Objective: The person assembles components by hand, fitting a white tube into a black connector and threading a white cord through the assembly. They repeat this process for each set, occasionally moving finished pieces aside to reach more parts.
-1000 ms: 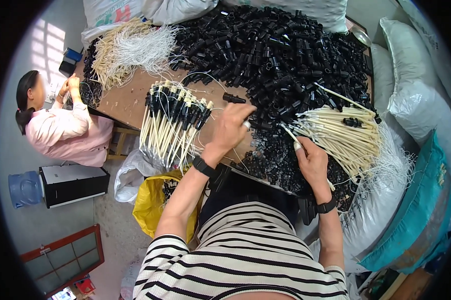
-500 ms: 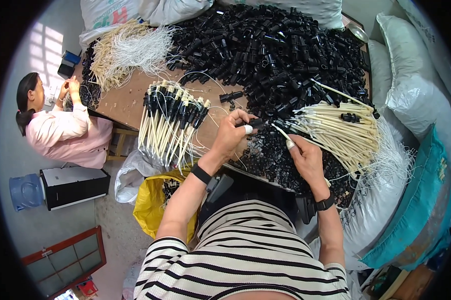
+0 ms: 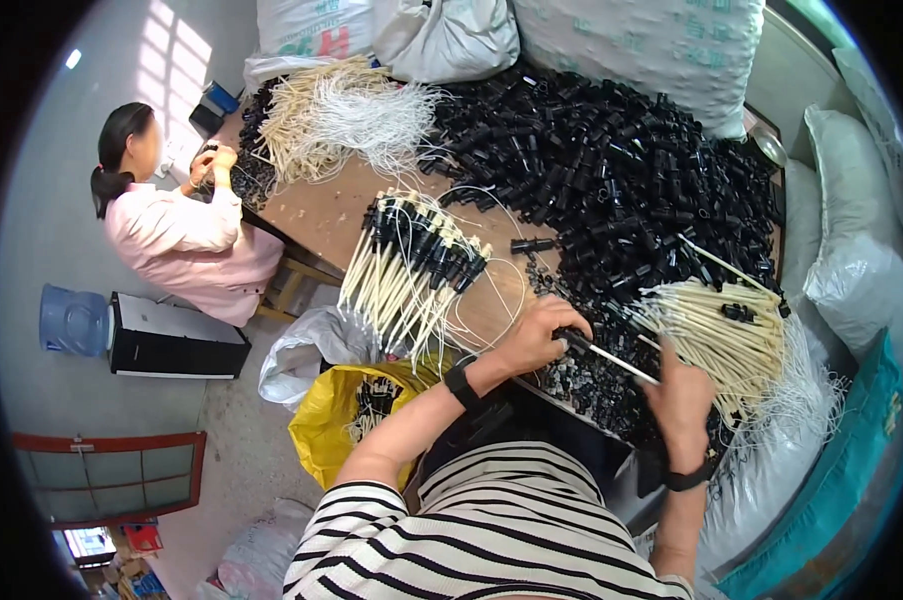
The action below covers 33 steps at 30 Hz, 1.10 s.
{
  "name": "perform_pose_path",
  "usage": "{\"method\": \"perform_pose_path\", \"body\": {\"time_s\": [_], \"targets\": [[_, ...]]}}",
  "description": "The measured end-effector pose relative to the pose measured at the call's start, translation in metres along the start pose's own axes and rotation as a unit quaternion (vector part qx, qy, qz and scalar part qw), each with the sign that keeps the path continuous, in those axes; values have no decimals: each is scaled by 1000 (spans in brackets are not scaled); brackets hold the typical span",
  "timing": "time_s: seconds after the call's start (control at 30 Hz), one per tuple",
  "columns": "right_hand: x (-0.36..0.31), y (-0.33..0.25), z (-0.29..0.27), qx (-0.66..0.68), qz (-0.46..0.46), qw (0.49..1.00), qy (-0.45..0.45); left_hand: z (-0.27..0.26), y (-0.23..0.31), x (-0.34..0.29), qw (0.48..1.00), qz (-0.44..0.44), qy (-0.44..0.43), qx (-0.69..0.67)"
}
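My left hand (image 3: 543,338) is closed around a short black plastic tubular fitting (image 3: 574,340) above the near edge of the table. From that fitting a thin cream rod (image 3: 619,360) slants down to my right hand (image 3: 679,393), closed on its other end and a little blurred. The rod's far tip is at the fitting; how deep it sits inside cannot be seen. Beside my right hand lies a bundle of cream rods (image 3: 736,335) with white strings. Left of my hands rests a group of cream rods with black fittings on them (image 3: 411,260).
A large heap of black fittings (image 3: 611,160) covers the back of the table (image 3: 321,220). More rods with white strings (image 3: 371,115) lie at the far left, near a co-worker in pink (image 3: 181,230). A yellow bag (image 3: 316,420) stands below; sacks (image 3: 856,200) line the right.
The cream rod, earlier apart from the black fitting, now meets it end-on. My right hand has moved nearer to me, and the whole view has shifted.
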State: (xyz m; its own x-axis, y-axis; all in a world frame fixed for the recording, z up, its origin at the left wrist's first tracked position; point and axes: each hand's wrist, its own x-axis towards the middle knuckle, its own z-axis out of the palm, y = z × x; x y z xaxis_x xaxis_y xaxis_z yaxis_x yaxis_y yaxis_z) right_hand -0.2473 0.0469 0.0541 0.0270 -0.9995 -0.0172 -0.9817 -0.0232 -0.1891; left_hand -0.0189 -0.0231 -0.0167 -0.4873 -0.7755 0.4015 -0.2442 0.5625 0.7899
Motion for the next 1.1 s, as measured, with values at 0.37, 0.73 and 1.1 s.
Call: {"method": "perform_pose_path", "body": {"time_s": [0.37, 0.73, 1.1], "targets": [[-6, 62, 6, 854, -5, 519, 29, -26, -12, -15, 962, -253, -16, 103], [1, -30, 48, 341, -98, 934, 28, -2, 10, -6, 949, -288, -55, -115], [6, -30, 51, 261, -92, 952, 134, -8, 23, -7, 973, -166, -131, 88]]}}
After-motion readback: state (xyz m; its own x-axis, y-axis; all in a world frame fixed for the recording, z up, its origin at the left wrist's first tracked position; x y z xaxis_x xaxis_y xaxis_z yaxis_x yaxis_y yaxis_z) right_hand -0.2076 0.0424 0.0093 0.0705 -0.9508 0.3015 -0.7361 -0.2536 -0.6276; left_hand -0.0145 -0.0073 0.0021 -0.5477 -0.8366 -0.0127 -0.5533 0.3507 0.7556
